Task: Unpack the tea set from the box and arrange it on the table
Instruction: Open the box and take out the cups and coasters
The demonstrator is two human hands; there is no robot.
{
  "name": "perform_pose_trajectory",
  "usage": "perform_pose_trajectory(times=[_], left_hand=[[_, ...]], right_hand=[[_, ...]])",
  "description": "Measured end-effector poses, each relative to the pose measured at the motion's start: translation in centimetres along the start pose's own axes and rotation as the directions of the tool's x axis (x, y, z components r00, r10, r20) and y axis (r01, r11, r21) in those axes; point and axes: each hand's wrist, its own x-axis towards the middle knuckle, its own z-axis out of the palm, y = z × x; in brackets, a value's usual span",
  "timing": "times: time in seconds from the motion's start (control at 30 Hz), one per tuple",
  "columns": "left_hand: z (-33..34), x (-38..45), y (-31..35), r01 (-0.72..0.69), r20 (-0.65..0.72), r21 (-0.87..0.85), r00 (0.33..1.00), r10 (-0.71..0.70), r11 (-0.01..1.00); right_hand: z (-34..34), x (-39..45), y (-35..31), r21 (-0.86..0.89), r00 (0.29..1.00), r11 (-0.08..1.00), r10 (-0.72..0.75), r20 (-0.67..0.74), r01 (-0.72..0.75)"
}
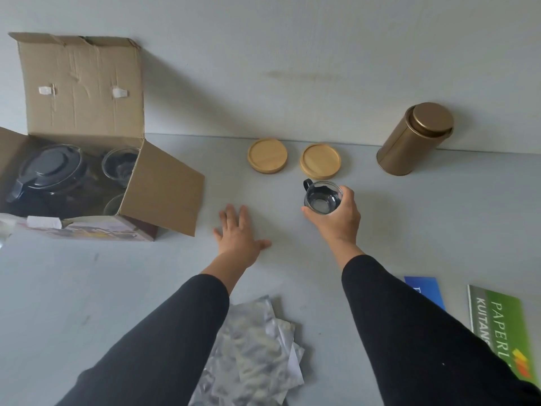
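An open cardboard box point(164, 189) stands at the left of the table. Inside it lie a glass teapot with a black lid point(49, 171) and a glass cup point(118, 165); another cup rim shows at the box's front. Two round wooden coasters point(267, 155) point(320, 161) lie side by side near the wall. My right hand point(336, 218) grips a glass cup with a black handle point(322, 197) just in front of the right coaster. Between the box and that cup, my left hand point(240, 235) rests flat on the table, fingers spread, holding nothing.
A gold metal canister point(412, 140) stands at the back right against the white wall. Crumpled silver wrapping point(251, 347) lies near me between my arms. A green booklet point(500, 326) and a blue card point(424, 291) lie at the right front.
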Motion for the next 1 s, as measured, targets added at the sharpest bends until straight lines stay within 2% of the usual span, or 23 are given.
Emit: perform_pose_trajectory(times=[0.13,0.3,0.47,0.57,0.73,0.9,1.0], left_hand=[[0.0,-0.1,0.0,0.001,0.001,-0.001,1.0,-0.001,1.0],[0.0,-0.1,0.0,-0.001,-0.008,0.009,1.0,0.001,1.0],[0.0,-1.2,-1.0,-0.041,-0.052,-0.031,0.998,0.039,0.999],[-0.3,-2.8,-2.4,-0.042,-0.105,-0.117,0.994,0.029,0.992],[-2.1,-5.6,-5.8,0.027,-0.121,-0.225,0.991,-0.056,0.974],[-4.7,-7.6,-10.3,0.063,-0.167,-0.265,0.98,-0.11,0.962],[-6.0,-8.0,-14.2,0.149,-0.148,-0.277,0.97,-0.195,0.949]], right_hand=[[0.0,-0.1,0.2,0.015,1.0,1.0,-0.006,-0.005,0.006],[-0.5,-0.4,0.1,-0.008,0.998,1.0,-0.009,0.067,0.01],[-1.7,-1.6,-1.4,-0.133,0.989,0.981,-0.146,-0.01,0.143],[-1.5,-2.8,-3.8,-0.124,0.973,0.969,-0.223,-0.056,0.214],[0.8,-6.4,-9.6,-0.055,0.954,0.953,-0.3,-0.026,0.298],[5.0,-10.5,-15.7,-0.015,0.92,0.922,-0.385,0.069,0.387],[8.1,-12.6,-19.0,-0.009,0.887,0.893,-0.445,0.124,0.45]])
